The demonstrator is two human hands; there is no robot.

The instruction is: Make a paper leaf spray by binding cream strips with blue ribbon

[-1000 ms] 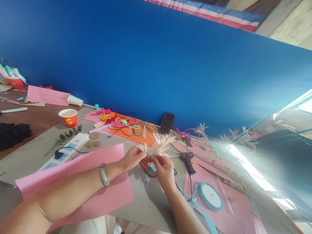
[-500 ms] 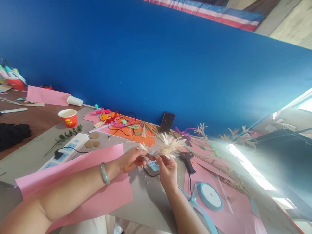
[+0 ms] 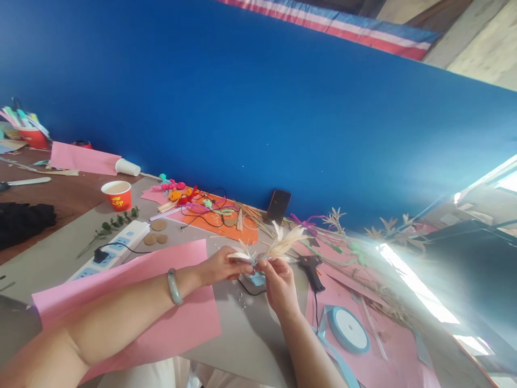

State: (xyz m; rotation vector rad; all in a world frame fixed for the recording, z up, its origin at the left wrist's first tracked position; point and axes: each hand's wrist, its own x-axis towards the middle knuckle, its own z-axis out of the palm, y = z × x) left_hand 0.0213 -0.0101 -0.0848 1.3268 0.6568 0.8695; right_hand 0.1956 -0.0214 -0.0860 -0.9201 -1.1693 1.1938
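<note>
Fingers (image 3: 266,268) of the left hand (image 3: 217,266) and right hand (image 3: 280,283) pinch the pale plumes (image 3: 285,242) low — most spreading above.

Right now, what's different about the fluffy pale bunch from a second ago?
The pale bunch and the right hand have shifted slightly right, the bunch leaning further that way. The right hand still holds it; the left hand stays close. The glue gun, phone and ribbon roll stayed put.

A phone (image 3: 278,205) leans against a blue wall (image 3: 242,108); a red cup (image 3: 120,200) stands upright.
</note>
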